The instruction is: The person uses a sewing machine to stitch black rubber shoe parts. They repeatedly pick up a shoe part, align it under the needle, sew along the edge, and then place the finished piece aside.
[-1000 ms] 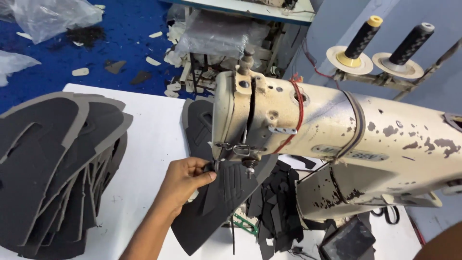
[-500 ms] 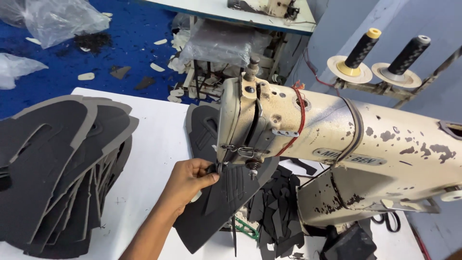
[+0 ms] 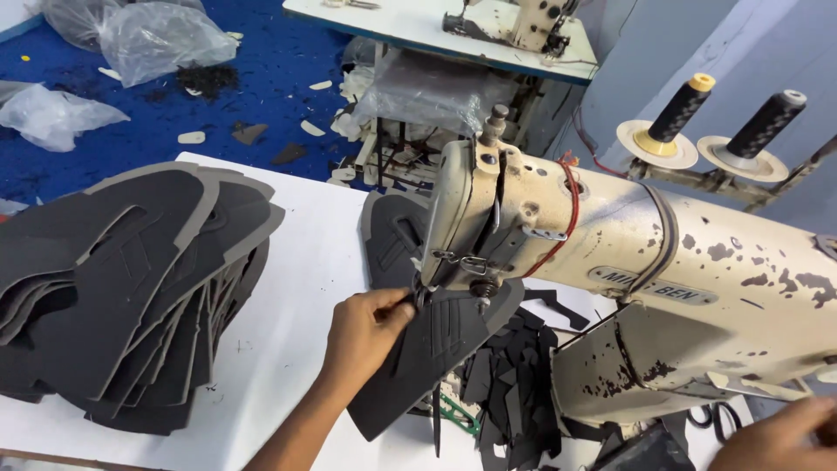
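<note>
— Since the earlier frame, what has moved?

— Little at the needle: the left hand [image 3: 366, 336] stays pinched on the dark cut piece [image 3: 427, 362], fingertips at its upper edge. New is the right hand [image 3: 776, 436], which has come into view at the bottom corner, below the sewing machine [image 3: 628, 262].

— How is each hand set?

— Left hand is grasping the cut piece between thumb and fingers, right at the machine's needle end. Of the right hand only the back and knuckles show, cut off by the frame edge; I cannot tell whether it is clenched or released, or touching anything.

— And where does the piece lie?

— Under the head of the machine, its top tucked beneath the presser foot [image 3: 475, 292], the rest slanting down and away from the machine over the edge of the white worktop [image 3: 296, 288].

— What else sits around the machine?

— Just below its arm, a heap of small black offcuts [image 3: 510, 392]. Behind its head lies another dark piece [image 3: 392, 240] flat on the worktop. Well to the far side of the worktop from the machine, a tall stack of grey and black cut pieces [image 3: 131, 288]. Above the machine's body stand two thread cones [image 3: 680, 109], one with a yellow top, one with a grey top. Beyond the machine, a blue floor [image 3: 261, 78] scattered with scraps and clear plastic bags [image 3: 161, 39].
</note>
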